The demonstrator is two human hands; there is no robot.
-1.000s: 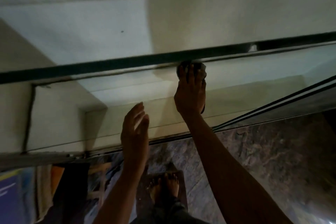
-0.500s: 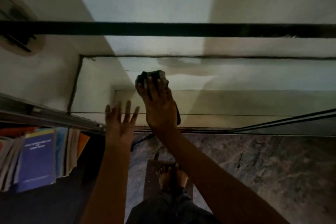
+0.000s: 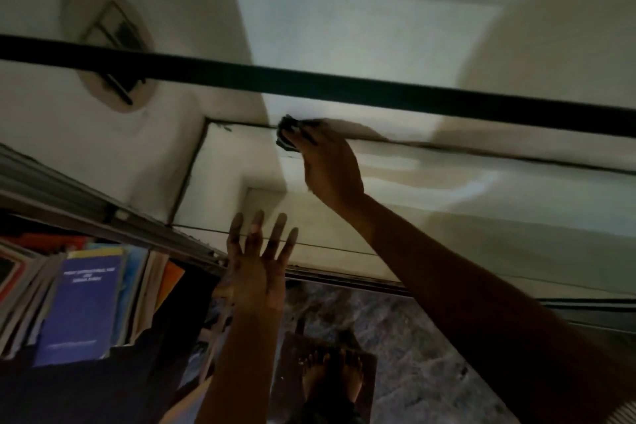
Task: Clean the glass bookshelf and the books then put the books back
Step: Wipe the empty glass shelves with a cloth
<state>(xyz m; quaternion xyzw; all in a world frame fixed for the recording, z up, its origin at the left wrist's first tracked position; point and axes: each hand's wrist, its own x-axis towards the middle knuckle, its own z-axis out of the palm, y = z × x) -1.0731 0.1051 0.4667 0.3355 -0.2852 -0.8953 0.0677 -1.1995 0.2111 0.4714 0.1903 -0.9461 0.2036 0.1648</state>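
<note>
I look down through a glass shelf (image 3: 481, 210) with a dark front edge bar (image 3: 344, 84). My right hand (image 3: 330, 169) grips a dark cloth (image 3: 287, 136) and holds it against the glass near the back left corner. My left hand (image 3: 258, 262) is open with fingers spread, flat at the shelf's near edge. Books (image 3: 79, 303) stand in a row at the lower left, a blue one in front.
A metal sliding track (image 3: 103, 217) runs diagonally at the left. A light fixture (image 3: 110, 45) shows on the white surface at the upper left. Below lies a marbled stone floor (image 3: 430, 354), with my bare feet (image 3: 332, 375) on a dark stool.
My right hand has carried the cloth leftward along the glass to the back left corner. The view has swung left, bringing more books into sight. My left hand has stayed at the near edge.
</note>
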